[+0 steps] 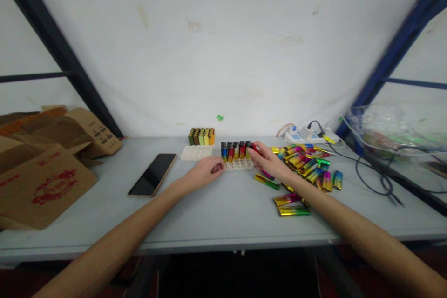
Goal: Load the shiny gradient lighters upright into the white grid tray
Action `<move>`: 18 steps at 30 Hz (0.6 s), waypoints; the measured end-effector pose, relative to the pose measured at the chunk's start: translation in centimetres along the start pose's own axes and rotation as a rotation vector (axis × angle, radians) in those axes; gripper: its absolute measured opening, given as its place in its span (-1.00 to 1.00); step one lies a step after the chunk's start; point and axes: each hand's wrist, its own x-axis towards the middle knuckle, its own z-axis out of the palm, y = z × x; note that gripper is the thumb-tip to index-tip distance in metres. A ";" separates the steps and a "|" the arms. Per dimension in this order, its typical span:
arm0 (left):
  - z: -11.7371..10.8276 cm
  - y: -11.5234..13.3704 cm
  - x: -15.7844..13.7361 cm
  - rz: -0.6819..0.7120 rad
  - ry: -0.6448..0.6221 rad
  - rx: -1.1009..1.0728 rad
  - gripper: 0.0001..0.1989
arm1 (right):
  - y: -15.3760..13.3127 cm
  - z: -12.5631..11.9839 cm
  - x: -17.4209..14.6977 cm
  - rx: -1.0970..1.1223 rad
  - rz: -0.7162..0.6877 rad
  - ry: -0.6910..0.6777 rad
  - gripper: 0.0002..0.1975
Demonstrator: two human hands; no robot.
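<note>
Several shiny multicoloured cigarette lighters [236, 150] with black tops stand upright in rows in a white plastic tray [240, 165] with holes. My left hand [208, 167] is closed, its curled fingertips at the tray's left edge. In my right hand [264, 158], thumb and fingers pinch a red lighter [254, 147] with a dark top at the right end of the rows. Most of that lighter is hidden by the fingers. A loose heap of metallic lighters [307, 164] lies to the right, partly behind my right forearm.
Behind on the left are an empty white holed tray [196, 152] and a block of green-to-orange lighters [201, 136]. A phone [153, 174] lies left, beside open cardboard boxes [52, 181]. At the back right are a power strip [302, 137], black cables [382, 181] and clear plastic [387, 123].
</note>
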 end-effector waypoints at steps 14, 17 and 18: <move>0.1 -0.3 0.0 0.009 -0.003 -0.009 -0.88 | -0.3 -0.7 -0.3 -0.440 -0.045 0.229 -0.63; 0.2 -0.6 0.0 0.010 -0.002 0.002 -0.87 | -0.1 -0.6 -0.3 -0.439 -0.047 0.213 -0.64; 0.2 -0.7 0.0 0.011 -0.001 0.006 -0.87 | -0.1 -0.6 -0.3 -0.435 -0.047 0.207 -0.62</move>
